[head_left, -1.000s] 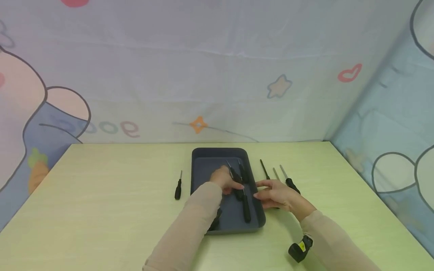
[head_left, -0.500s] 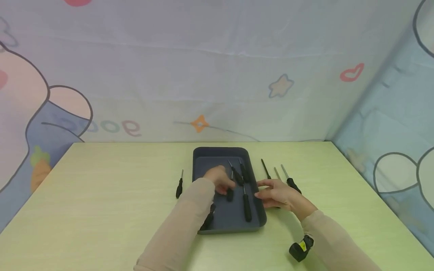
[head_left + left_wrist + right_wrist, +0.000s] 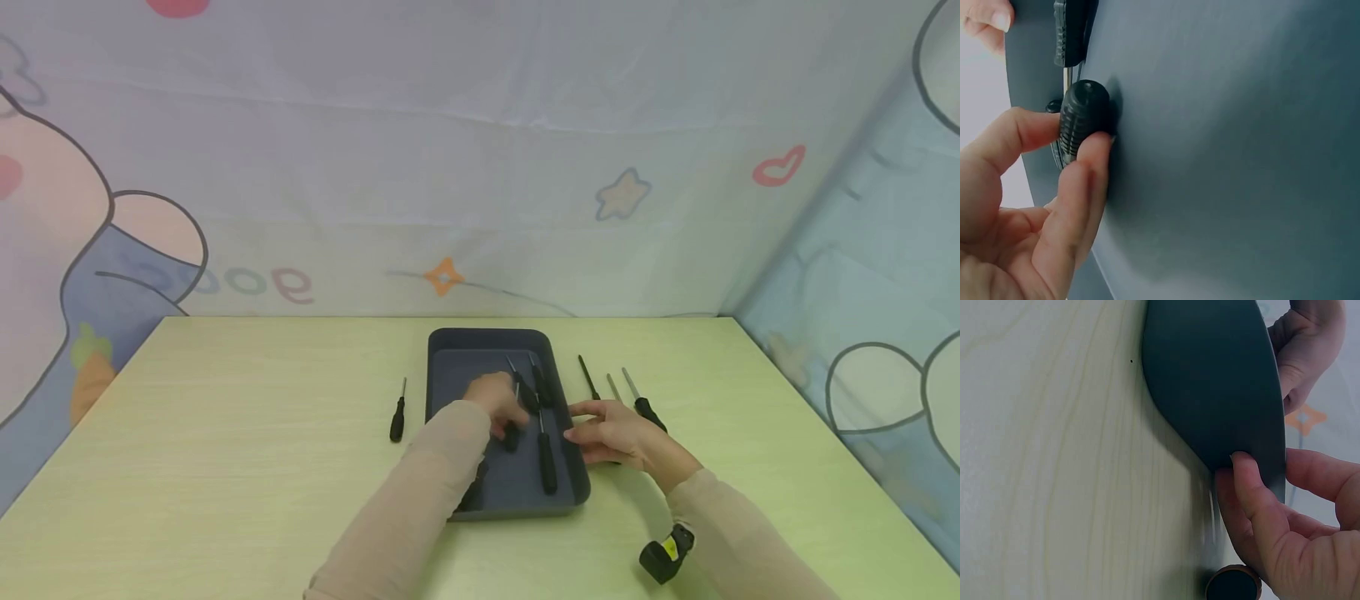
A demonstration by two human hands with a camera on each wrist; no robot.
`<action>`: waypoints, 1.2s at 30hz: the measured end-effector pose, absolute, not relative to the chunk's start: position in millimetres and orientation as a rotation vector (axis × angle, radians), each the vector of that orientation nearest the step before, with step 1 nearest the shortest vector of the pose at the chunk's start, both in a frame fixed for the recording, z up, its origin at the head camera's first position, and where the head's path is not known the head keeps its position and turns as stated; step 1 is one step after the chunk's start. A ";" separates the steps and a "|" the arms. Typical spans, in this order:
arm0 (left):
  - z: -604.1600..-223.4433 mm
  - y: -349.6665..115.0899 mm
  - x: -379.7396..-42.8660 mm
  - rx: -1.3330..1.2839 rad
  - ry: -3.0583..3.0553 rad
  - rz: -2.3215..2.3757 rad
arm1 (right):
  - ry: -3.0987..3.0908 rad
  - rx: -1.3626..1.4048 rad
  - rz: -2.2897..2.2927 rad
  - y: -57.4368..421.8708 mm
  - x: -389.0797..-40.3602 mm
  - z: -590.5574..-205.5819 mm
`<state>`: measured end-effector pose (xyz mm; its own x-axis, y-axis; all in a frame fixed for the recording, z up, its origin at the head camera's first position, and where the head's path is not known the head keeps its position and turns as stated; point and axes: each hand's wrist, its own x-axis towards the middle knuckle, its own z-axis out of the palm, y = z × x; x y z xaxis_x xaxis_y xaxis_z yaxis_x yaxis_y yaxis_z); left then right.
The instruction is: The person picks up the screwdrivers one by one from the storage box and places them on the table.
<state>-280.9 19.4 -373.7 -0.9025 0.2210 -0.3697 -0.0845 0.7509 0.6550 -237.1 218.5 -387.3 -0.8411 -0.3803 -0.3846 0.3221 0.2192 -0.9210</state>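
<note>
Inside the dark grey tray, my left hand pinches the black handle of a screwdriver between thumb and fingers. That handle's rounded end faces the left wrist camera. Other black-handled screwdrivers lie along the tray's right side. Another dark-handled tool is partly hidden by my left sleeve. My right hand rests against the tray's right wall, its fingertips touching the outer face and a digit at the rim.
A small screwdriver lies on the pale wooden table left of the tray. Several more lie to its right, including one with a black handle, partly behind my right hand. A printed cloth stands behind the table.
The screwdriver at my left hand has shifted left within the tray. My left hand moved left, then slightly back to the right. The right hand stays at the tray wall.
</note>
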 end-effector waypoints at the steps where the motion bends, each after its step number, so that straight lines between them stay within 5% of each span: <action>1: -374.6 18.6 -282.1 0.095 2.502 0.993 | 1.951 -0.061 -1.673 218.5 -237.0 -387.1; 36: -347.9 -4.0 -286.4 0.205 1.920 1.486 | 1.935 -0.056 -1.685 218.2 -238.0 -383.9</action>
<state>-286.4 -4.0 -347.9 -0.7490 0.5120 -0.4206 -0.2789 0.3322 0.9010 -238.0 218.2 -383.9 -0.8381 -0.3875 -0.3841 0.3272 0.2064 -0.9221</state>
